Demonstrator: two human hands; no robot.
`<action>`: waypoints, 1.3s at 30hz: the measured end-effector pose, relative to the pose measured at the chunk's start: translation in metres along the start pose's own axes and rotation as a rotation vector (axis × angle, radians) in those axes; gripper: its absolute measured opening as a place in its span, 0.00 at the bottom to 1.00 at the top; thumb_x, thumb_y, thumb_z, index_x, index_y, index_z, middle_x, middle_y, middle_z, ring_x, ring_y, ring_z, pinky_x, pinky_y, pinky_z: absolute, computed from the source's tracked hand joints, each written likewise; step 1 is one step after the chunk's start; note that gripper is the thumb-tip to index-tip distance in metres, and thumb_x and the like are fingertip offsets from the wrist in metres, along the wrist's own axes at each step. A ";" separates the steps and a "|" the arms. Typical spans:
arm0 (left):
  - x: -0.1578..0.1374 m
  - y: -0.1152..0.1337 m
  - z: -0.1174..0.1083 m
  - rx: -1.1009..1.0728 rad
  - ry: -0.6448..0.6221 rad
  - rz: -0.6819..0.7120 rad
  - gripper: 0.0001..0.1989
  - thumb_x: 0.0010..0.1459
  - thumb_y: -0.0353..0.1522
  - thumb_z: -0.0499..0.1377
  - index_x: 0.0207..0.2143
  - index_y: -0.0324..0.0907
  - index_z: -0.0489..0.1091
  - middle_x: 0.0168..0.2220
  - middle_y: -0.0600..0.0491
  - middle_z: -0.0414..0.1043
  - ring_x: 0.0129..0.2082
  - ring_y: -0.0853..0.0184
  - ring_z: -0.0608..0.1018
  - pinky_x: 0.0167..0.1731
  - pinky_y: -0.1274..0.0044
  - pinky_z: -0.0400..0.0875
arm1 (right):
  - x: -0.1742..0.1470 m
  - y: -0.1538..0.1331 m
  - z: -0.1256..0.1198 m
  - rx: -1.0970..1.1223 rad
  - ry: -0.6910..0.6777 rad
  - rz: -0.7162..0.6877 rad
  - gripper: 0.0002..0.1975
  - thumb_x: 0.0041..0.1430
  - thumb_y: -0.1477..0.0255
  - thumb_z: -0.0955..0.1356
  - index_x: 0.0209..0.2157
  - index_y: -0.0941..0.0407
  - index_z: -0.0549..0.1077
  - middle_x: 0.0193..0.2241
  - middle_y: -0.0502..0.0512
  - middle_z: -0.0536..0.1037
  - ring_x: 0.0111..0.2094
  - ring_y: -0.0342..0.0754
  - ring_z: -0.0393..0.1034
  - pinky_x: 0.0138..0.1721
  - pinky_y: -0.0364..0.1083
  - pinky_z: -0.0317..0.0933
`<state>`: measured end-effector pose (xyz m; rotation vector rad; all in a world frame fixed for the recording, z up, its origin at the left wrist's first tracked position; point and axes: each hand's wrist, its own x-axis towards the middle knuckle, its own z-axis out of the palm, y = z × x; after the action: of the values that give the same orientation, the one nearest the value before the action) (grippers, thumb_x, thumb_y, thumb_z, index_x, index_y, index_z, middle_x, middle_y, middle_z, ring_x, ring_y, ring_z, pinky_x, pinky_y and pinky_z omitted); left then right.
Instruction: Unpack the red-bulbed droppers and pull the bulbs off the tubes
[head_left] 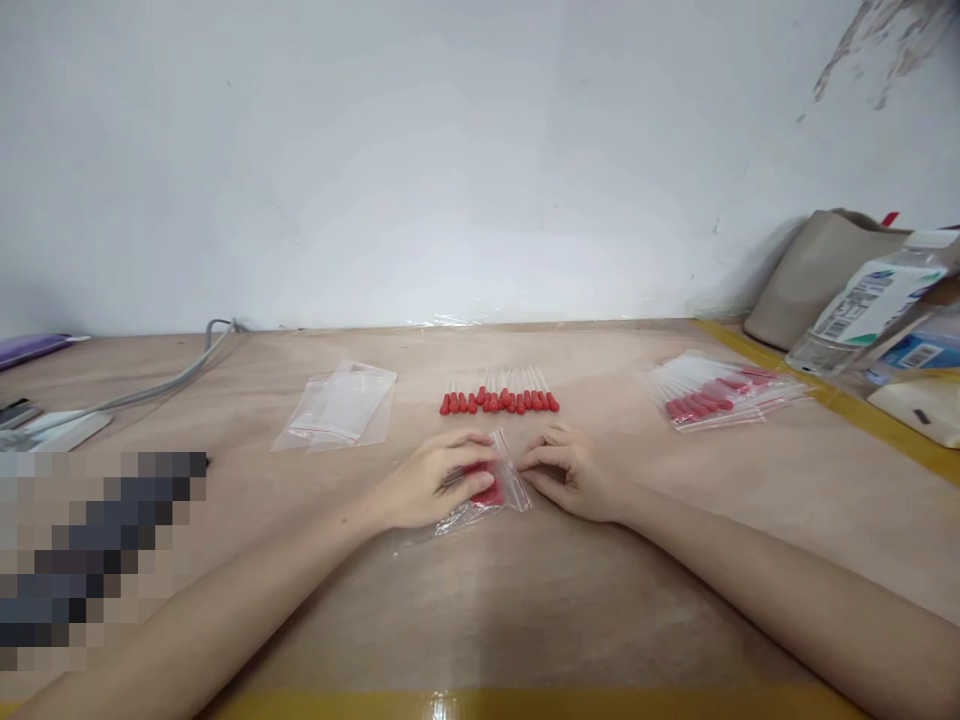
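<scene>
Between my hands lies a clear zip-lock bag (512,483) with red-bulbed droppers inside, partly hidden by fingers. My left hand (442,477) is closed over the bag, thumb and fingers on the red bulbs. At the zip end, my right hand (574,475) has its thumb and fingertips brought together at the bag's edge. Just beyond both hands, a row of loose droppers (517,402) lies on the table, red bulbs toward me and thin clear stems pointing away.
Flat clear zip-lock bags (337,405) lie to the left. Filled bags of droppers (712,395) are stacked to the right. A plastic bottle (862,310) leans by a grey-beige container (810,275) at the far right. A grey cable (176,380) crosses the left side.
</scene>
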<state>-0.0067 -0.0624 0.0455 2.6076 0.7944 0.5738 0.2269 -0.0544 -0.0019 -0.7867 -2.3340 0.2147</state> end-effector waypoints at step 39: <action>0.020 -0.018 0.020 0.512 -0.074 0.279 0.15 0.62 0.29 0.43 0.35 0.40 0.69 0.37 0.49 0.70 0.36 0.68 0.73 0.35 0.78 0.66 | 0.007 -0.015 0.001 -0.453 0.134 -0.403 0.11 0.58 0.78 0.59 0.29 0.55 0.71 0.24 0.49 0.71 0.30 0.44 0.59 0.37 0.47 0.51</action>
<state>0.0101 -0.0409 0.0261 3.2223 0.6191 0.3780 0.2151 -0.0624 0.0064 -0.4934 -2.3789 -0.5405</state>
